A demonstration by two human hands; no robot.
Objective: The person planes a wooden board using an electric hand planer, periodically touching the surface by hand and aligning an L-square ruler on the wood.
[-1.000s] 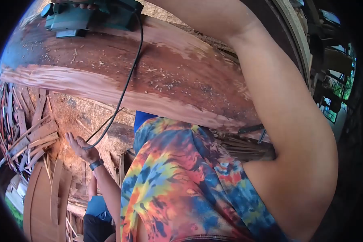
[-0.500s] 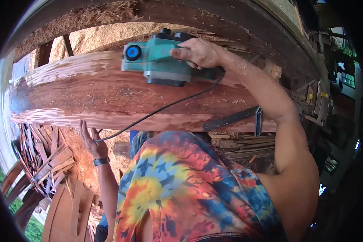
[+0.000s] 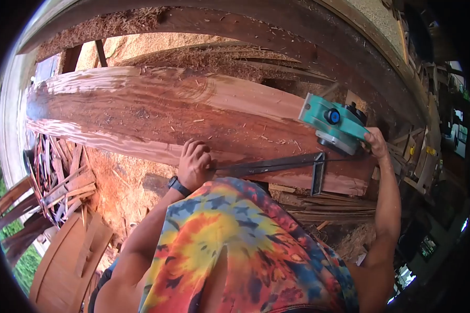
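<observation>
My right hand (image 3: 376, 142) grips the rear handle of a teal electric planer (image 3: 337, 124) at the right end of a long reddish wooden plank (image 3: 156, 112). The planer is tilted, with its blue knob facing up. At the plank's near edge, my left hand (image 3: 195, 164) has its fingers curled, next to the end of a dark metal square (image 3: 317, 175); what it holds, if anything, is hidden. The square lies across the near side of the plank. Small wood shavings are scattered over the plank.
Dark curved beams (image 3: 256, 28) run along the far side. Scrap strips (image 3: 68, 180) are piled at the left, above curved brown boards (image 3: 60, 261). Stacked thin boards (image 3: 334, 208) lie under the plank's right end. Sawdust (image 3: 112, 175) covers the ground.
My right hand has carried the planer rightward to the plank's right end. My left hand, open before, has moved right to the plank's near edge and curled its fingers.
</observation>
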